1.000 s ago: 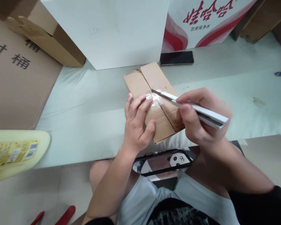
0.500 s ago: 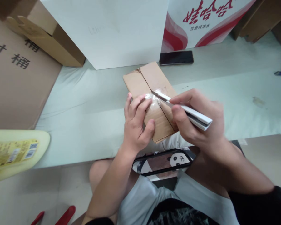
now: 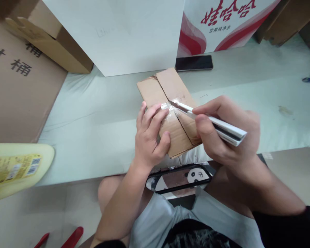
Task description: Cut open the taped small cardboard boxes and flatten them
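Note:
A small brown cardboard box (image 3: 179,81) lies on the pale green surface, a seam down its top and clear tape (image 3: 167,109) across the middle. My left hand (image 3: 151,136) holds it on the left side, fingers spread over the top and the thumb near the front edge. In my right hand (image 3: 227,131) is a white utility knife (image 3: 184,108), pinched between thumb and index finger. Its blade slants down to the left, and the tip meets the seam at the tape. My curled lower fingers are partly hidden.
Behind the box stand a white carton (image 3: 134,41) and a red-and-white printed carton (image 3: 219,39), with a black phone (image 3: 194,63) before them. Large brown cartons (image 3: 23,100) rise at left, near a yellow labelled container (image 3: 45,155). A panda-printed item (image 3: 181,179) lies below the edge.
My right hand and the knife's handle have shifted to the right and turned slightly, while the blade tip stays near the seam. My left hand and the box are nearly still.

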`<state>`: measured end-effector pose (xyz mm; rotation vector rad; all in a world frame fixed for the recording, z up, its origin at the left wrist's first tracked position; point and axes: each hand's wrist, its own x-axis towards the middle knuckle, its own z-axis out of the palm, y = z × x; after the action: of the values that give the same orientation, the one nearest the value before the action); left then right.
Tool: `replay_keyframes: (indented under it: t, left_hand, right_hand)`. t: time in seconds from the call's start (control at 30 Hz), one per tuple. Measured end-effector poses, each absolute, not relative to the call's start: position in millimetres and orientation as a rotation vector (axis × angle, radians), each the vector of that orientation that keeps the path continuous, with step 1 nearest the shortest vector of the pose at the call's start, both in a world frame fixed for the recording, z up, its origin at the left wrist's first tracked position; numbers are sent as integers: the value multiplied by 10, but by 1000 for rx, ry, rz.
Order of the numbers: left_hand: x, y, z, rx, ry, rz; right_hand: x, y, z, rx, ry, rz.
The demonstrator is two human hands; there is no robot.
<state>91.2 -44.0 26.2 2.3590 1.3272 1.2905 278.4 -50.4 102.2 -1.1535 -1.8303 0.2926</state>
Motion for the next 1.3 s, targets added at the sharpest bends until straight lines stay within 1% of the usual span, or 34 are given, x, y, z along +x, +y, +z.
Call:
replay_keyframes:
  t: [0.17, 0.37, 0.6, 0.8, 0.97, 1.1, 1.3]
  left_hand:
    - [913, -438, 257, 2365, 1353, 1289]
    - [900, -442, 264, 2350, 1357, 1262]
    - [905, -443, 263, 2359, 1379, 1250]
    - [908, -436, 260, 2352, 1356, 1287]
    - [918, -462, 241, 2319, 1421, 1258]
    - [917, -471, 238, 2307, 1424, 1258]
    - [912, -471, 238, 2289, 1430, 1250]
  right_hand:
    - [2792, -525, 1040, -1140, -1796, 268]
    - [2791, -487, 1022, -1161, -1876, 377]
    - [2803, -555, 1091, -1203, -1853, 301]
    - [2791, -503, 1030, -1197, -1883, 370]
    - [2821, -586, 1122, -1198, -1859, 308]
    - [2792, -568, 1090, -1156, -1847, 272]
    - [2770, -552, 1089, -1209, -1879, 320]
